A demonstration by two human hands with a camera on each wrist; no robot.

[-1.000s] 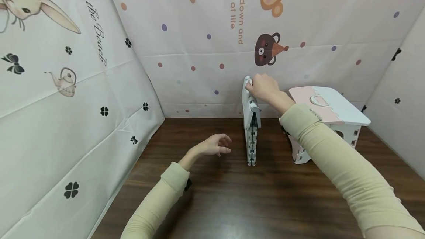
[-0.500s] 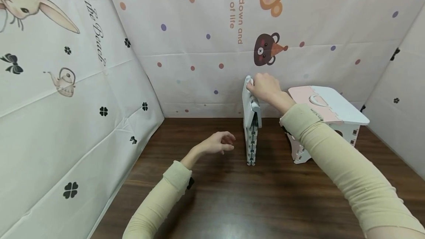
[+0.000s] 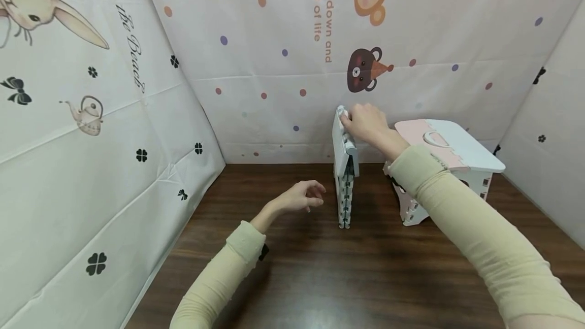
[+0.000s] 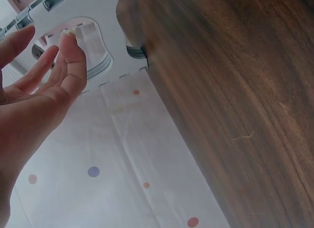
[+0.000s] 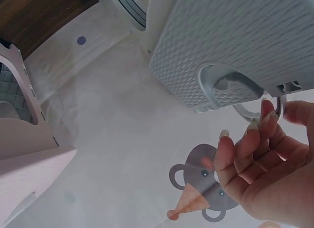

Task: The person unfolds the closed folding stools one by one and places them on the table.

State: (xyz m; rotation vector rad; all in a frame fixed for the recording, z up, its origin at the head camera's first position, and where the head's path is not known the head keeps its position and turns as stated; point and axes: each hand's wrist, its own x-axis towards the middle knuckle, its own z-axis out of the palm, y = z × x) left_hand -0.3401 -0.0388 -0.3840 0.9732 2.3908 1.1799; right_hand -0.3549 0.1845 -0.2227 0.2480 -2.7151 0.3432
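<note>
A folded step stool [image 3: 342,149], white to pale grey, stands upright on the dark wooden surface. My right hand [image 3: 365,122] is at its top edge. In the right wrist view the fingers and thumb of the right hand [image 5: 270,164] pinch the stool's curved carry handle [image 5: 280,107], beside its textured grey panel [image 5: 235,36]. To the left of the stool, my left hand [image 3: 299,197] hovers with fingers loosely bent, holding nothing. From the left wrist, that hand [image 4: 49,90] overlaps the stool's light side and its rounded opening [image 4: 102,53].
Another step stool [image 3: 461,138], pink and white, stands unfolded at the right, partly behind the right forearm. A printed fabric wall [image 3: 274,136] rises right behind both stools. A second fabric wall [image 3: 151,192] runs along the left edge of the wooden surface [image 3: 292,273].
My left hand has shifted slightly right, toward the folded stool. The right hand keeps its grip at the top, and the stool stands in the same place. The head view has tilted slightly.
</note>
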